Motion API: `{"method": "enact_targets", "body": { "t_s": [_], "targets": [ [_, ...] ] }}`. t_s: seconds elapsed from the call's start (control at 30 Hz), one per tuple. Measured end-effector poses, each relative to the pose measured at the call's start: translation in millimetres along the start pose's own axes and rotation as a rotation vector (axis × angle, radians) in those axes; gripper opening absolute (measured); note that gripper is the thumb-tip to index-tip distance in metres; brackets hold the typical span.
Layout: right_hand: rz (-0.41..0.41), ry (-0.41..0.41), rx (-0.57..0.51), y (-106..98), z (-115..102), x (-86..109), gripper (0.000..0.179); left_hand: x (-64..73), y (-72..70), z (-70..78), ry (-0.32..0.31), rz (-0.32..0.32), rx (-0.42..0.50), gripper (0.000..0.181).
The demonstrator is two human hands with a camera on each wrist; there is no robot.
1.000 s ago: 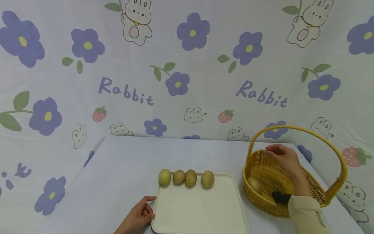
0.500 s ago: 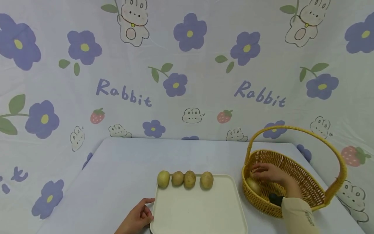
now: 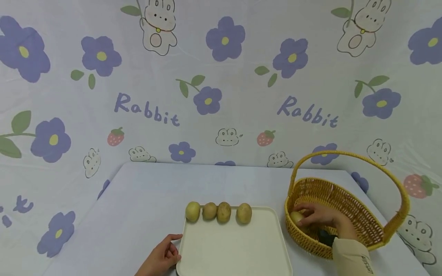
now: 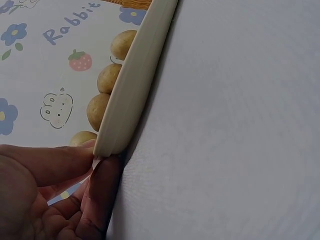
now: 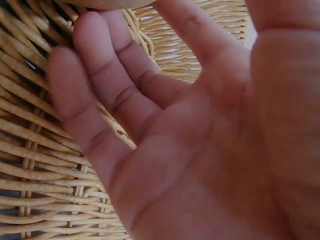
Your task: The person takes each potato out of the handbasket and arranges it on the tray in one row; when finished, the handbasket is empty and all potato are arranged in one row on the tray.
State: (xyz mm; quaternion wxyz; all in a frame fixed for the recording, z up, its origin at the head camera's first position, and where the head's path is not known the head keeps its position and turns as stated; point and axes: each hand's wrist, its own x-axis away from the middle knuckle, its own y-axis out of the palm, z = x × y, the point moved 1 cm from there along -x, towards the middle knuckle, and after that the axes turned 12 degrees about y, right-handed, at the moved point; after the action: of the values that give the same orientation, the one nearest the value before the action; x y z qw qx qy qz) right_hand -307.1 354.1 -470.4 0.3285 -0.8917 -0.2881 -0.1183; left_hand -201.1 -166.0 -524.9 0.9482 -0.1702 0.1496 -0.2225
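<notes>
In the head view my right hand [image 3: 319,215] reaches down inside the wicker basket [image 3: 309,245], its thumb and fingers holding a pale potato [image 3: 296,217] at the left end. Only the underside of that potato [image 5: 110,4] shows at the top of the right wrist view, against the fingertips. My left hand [image 3: 161,254] pinches the left rim of a cream tray [image 3: 235,249]; the left wrist view has the thumb on one side of the rim and a finger beneath. Along the tray's far edge several potatoes [image 3: 224,212] sit in a row, with a gap before the rightmost one [image 3: 244,213].
The basket's tall arched handle [image 3: 348,153] rises over my right forearm. A white cloth covers the table [image 3: 138,199]. Behind and at the sides hangs a patterned curtain [image 3: 241,76] with flowers and rabbits.
My right hand has dropped from above the basket's far side, moved left and closed its fingers around the potato. The left hand keeps its place at the tray's rim.
</notes>
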Motion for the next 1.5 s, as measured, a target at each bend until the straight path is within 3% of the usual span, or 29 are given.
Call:
{"method": "enact_targets", "body": {
  "t_s": [0.17,0.27,0.37,0.57,0.7,0.87,1.07,1.17,1.3,1.5],
  "targets": [
    [0.129,-0.014,0.002,0.0,0.0,1.4,0.053,0.6,-0.7,-0.5,0.004,0.001,0.004,0.055],
    [0.272,-0.004,-0.003,-0.9,-0.2,3.2,0.052,0.7,-0.9,-0.9,0.003,0.001,0.006,0.055],
    [0.360,0.017,0.033,-1.5,0.1,4.9,0.056,1.1,-0.5,-0.5,-0.015,0.004,0.026,0.055],
    [0.318,-0.011,0.116,-1.0,1.5,5.1,0.073,1.9,0.1,1.1,-0.026,0.002,0.047,0.055],
    [0.305,-0.065,0.134,-1.0,1.6,5.3,0.072,2.4,0.1,0.4,-0.023,-0.001,0.040,0.055],
    [0.285,-0.054,0.096,-0.2,2.1,8.0,0.071,2.5,0.6,0.4,-0.031,-0.003,0.044,0.056],
    [0.419,0.034,0.036,-6.1,-2.8,16.2,0.072,1.3,1.2,-0.3,-0.012,-0.002,0.036,0.055],
    [0.480,0.038,0.002,-14.8,-16.3,23.1,0.073,-0.2,1.6,-0.6,-0.002,-0.003,0.025,0.055],
    [0.506,-0.025,-0.014,-20.2,-49.7,30.5,0.074,-1.0,1.7,-2.2,0.007,0.002,0.015,0.055],
    [0.536,-0.156,-0.037,1.9,-88.4,29.2,0.071,0.1,1.6,-4.9,-0.007,0.002,0.020,0.055]
  ]
}}
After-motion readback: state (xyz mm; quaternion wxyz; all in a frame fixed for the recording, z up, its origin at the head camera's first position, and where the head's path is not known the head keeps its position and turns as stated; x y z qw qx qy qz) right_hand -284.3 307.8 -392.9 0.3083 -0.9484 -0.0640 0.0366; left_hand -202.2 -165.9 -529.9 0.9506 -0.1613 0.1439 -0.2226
